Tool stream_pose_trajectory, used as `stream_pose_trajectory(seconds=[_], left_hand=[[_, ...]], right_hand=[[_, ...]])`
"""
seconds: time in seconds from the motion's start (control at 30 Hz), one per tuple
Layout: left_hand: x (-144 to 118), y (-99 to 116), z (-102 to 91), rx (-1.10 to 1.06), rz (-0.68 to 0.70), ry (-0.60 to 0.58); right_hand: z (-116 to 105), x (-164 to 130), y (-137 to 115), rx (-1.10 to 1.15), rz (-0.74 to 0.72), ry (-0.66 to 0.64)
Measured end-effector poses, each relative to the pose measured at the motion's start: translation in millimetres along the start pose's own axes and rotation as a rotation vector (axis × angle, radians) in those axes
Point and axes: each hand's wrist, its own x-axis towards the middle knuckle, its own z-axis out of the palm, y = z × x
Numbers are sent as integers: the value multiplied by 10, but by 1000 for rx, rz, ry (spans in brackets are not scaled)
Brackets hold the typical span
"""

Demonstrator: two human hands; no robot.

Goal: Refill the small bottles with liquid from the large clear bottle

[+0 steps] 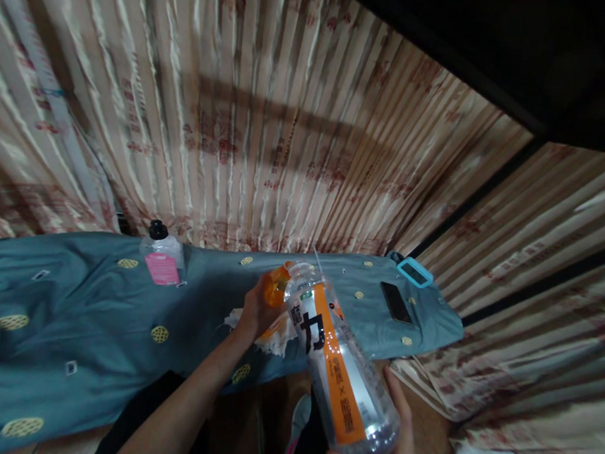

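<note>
A large clear plastic bottle (340, 371) with an orange-and-white label is tilted, its mouth up and to the left. My right hand (394, 447) is closed around its base. My left hand (262, 308) is wrapped round a small orange see-through container (277, 286), whose rim is right beside the bottle's mouth. I cannot tell whether the two rims touch or whether liquid runs between them. Under my left wrist, a crumpled white-and-orange piece (276, 339) lies on the blue-green cloth (199, 317), partly hidden by the arm.
On the cloth at the left stands a clear bottle with a pink label and black cap (163, 256). A black phone (396, 302) and a blue-framed device (415, 272) lie at the right. Pleated curtains (269, 125) hang behind. A dark beam (508, 54) crosses the upper right.
</note>
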Motion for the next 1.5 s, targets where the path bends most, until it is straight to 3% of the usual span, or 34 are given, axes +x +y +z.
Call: stream_pose_trajectory(seconds=[0.47, 0.67, 0.87, 1.13, 1.33, 1.5], left_hand=[[11, -25, -9, -5, -14, 8], [19, -34, -7, 6, -31, 11], [22, -36, -9, 21, -36, 14], [13, -39, -12, 60, -39, 4], [23, -27, -11, 80, -62, 10], [17, -56, -18, 71, -38, 0]], right_hand=[[53, 14, 158, 208, -51, -30], [59, 22, 191, 139, -93, -20], [111, 13, 270, 256, 0, -17], [151, -30, 149, 383, 91, -28], [112, 16, 136, 257, 3, -3], [92, 30, 103, 344, 51, 13]])
